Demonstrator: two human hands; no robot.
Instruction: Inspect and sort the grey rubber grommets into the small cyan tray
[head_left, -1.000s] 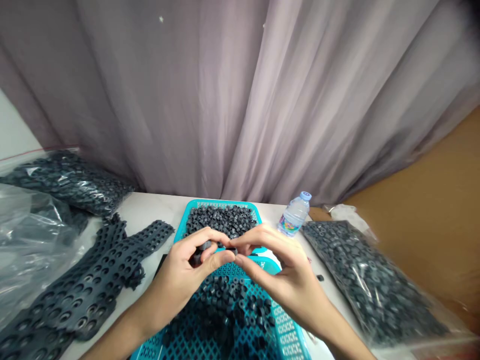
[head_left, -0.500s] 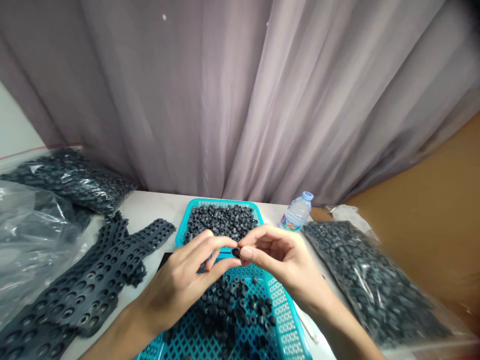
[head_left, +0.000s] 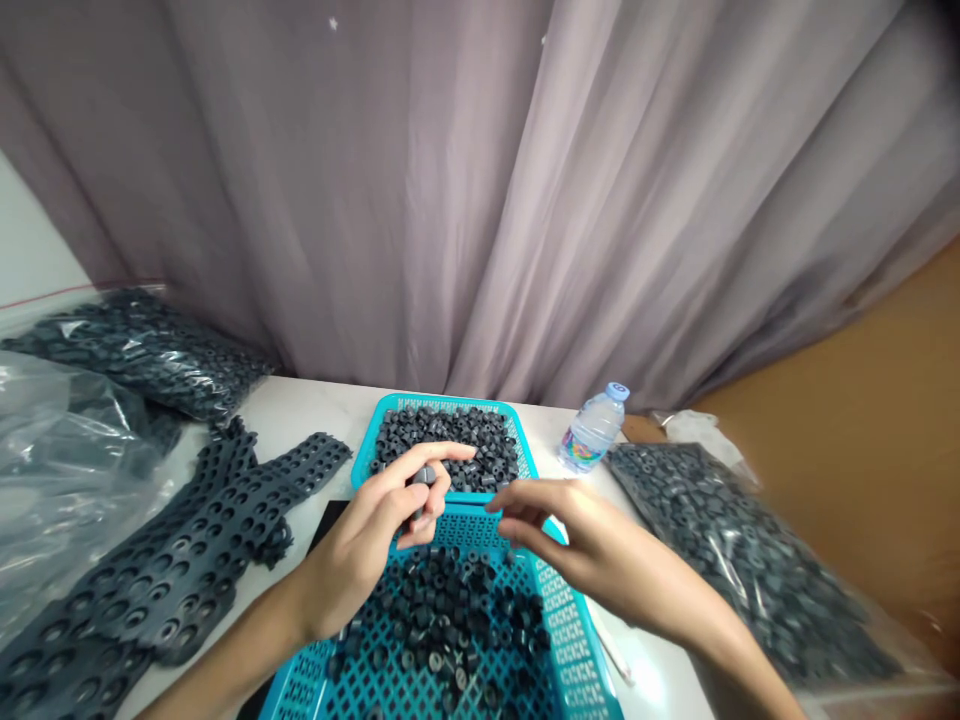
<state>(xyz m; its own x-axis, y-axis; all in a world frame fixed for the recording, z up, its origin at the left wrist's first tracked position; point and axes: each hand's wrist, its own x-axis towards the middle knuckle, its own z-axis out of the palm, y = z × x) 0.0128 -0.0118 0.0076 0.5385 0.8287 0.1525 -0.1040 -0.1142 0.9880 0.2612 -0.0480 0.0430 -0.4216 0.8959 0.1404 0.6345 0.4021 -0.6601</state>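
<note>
The left hand (head_left: pixel 367 530) is closed around small dark pieces (head_left: pixel 424 476), their number hidden by its fingers; the right hand (head_left: pixel 570 525), apart from it, has thumb and fingertips parted, palm unseen; the near basket (head_left: pixel 577 640), cut off toward the counter's (head_left: pixel 300 400) near edge, holds scattered cylinders (head_left: pixel 435 600); the far basket (head_left: pixel 367 455), by the far edge, is heaped with more.

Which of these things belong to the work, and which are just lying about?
Likely in the work:
left hand, gripping dark pieces
right hand
near teal basket
far teal basket
bagged pieces

Likely just lying about:
water bottle
white stick
perforated strips
</note>
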